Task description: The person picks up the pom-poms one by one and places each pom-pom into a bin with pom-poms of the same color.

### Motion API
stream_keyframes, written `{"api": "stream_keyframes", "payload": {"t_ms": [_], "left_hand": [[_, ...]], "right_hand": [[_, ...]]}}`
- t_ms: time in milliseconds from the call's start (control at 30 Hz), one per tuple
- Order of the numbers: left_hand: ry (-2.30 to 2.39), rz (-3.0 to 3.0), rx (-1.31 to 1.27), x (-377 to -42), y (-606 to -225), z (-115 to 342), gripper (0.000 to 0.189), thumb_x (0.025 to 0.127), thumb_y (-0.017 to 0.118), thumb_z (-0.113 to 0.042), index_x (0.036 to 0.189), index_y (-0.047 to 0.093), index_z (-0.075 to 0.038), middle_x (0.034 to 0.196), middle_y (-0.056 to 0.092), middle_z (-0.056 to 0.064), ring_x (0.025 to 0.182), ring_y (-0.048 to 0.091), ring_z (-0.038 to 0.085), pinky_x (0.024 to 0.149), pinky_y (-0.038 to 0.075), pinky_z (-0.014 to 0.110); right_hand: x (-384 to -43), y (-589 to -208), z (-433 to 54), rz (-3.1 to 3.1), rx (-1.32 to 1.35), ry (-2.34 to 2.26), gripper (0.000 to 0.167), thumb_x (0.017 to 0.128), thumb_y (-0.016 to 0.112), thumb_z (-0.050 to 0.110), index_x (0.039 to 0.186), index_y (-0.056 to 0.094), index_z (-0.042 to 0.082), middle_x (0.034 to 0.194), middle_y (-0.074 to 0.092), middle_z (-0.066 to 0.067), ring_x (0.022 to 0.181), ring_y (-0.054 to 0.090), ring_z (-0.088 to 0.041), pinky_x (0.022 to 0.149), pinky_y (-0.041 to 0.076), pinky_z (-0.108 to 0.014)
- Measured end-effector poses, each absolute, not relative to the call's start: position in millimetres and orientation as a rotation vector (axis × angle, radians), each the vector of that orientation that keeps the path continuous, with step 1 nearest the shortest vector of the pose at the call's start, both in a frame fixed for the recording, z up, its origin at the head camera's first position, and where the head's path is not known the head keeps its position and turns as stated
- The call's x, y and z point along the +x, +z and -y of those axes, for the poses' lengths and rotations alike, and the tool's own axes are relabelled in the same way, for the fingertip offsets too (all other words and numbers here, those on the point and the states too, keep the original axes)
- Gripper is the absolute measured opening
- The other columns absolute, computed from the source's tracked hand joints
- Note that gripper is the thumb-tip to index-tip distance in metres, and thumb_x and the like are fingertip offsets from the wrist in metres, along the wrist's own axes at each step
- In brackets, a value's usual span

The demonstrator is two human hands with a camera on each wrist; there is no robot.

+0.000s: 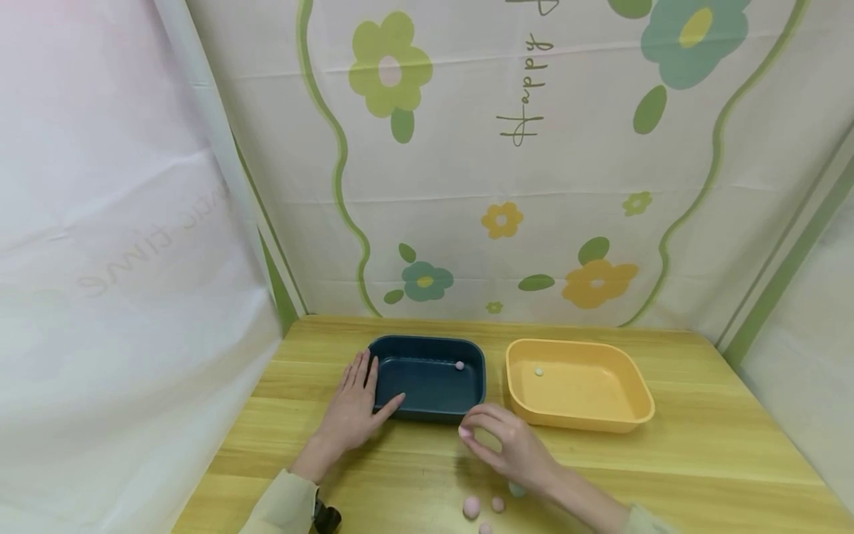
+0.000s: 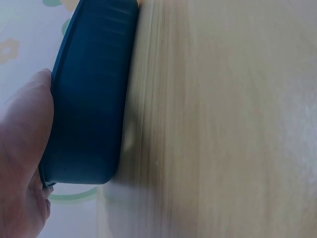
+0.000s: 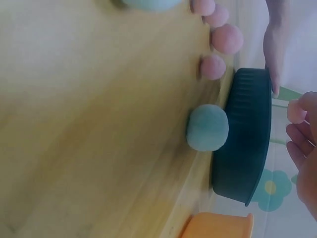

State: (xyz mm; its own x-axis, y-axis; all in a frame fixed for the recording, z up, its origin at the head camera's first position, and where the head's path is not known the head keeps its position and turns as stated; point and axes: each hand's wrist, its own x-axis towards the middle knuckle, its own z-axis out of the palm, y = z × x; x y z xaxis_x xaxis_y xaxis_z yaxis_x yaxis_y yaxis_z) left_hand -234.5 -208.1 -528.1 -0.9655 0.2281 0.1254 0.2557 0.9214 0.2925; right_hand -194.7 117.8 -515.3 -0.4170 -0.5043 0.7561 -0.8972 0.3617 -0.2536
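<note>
My left hand (image 1: 351, 411) rests on the left end of a dark blue tray (image 1: 427, 415), its fingers straight along the rim and the thumb reaching over the front edge. Inside that tray is one small pink ball (image 1: 459, 366). Just off the tray's front right corner, my right hand (image 1: 517, 449) pinches a pink ball (image 3: 296, 112) between thumb and fingertips. Below it on the table lie several loose pink balls (image 1: 471, 507). A larger pale green ball (image 3: 208, 127), mostly hidden by the right wrist in the head view, sits near them.
To the right stands a yellow tray (image 1: 580, 423) holding one small whitish ball (image 1: 539, 371). Another pale green ball (image 3: 152, 3) shows at the top of the right wrist view. A flower-printed curtain (image 1: 460, 170) hangs behind the wooden table (image 1: 720, 452).
</note>
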Motion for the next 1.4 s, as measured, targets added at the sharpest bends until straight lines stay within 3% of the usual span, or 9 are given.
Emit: {"api": "stream_keyframes", "payload": {"t_ms": [567, 1067, 1400], "left_hand": [[-0.469, 2.993, -0.368, -237, -531, 208, 0.103, 0.108, 0.051, -0.071, 0.174, 0.019, 0.002, 0.185, 0.01, 0.025, 0.174, 0.009, 0.042, 0.141, 0.017, 0.06], [-0.47, 2.998, -0.367, -237, -528, 207, 0.103, 0.108, 0.051, -0.071, 0.174, 0.019, 0.003, 0.185, 0.007, 0.024, 0.174, 0.009, 0.042, 0.142, 0.016, 0.059], [-0.452, 2.995, -0.369, -236, -528, 207, 0.102, 0.108, 0.051, -0.07, 0.173, 0.021, 0.003, 0.184, 0.011, 0.025, 0.173, 0.011, 0.042, 0.141, 0.017, 0.059]], "right_hand": [[-217, -511, -111, 2.074, 1.159, 0.903, 0.004, 0.101, 0.081, 0.011, 0.103, 0.08, 0.009, 0.105, 0.077, -0.001, 0.094, 0.073, -0.013, 0.09, 0.059, -0.014], [-244, -517, -112, 2.105, 1.072, 0.786, 0.023, 0.083, 0.091, -0.002, 0.1, 0.079, 0.008, 0.104, 0.076, -0.003, 0.093, 0.074, -0.015, 0.083, 0.062, -0.02], [-261, -516, -111, 2.12, 1.044, 0.737, 0.023, 0.083, 0.092, -0.002, 0.098, 0.078, 0.006, 0.102, 0.075, -0.005, 0.091, 0.072, -0.016, 0.077, 0.063, -0.023]]}}
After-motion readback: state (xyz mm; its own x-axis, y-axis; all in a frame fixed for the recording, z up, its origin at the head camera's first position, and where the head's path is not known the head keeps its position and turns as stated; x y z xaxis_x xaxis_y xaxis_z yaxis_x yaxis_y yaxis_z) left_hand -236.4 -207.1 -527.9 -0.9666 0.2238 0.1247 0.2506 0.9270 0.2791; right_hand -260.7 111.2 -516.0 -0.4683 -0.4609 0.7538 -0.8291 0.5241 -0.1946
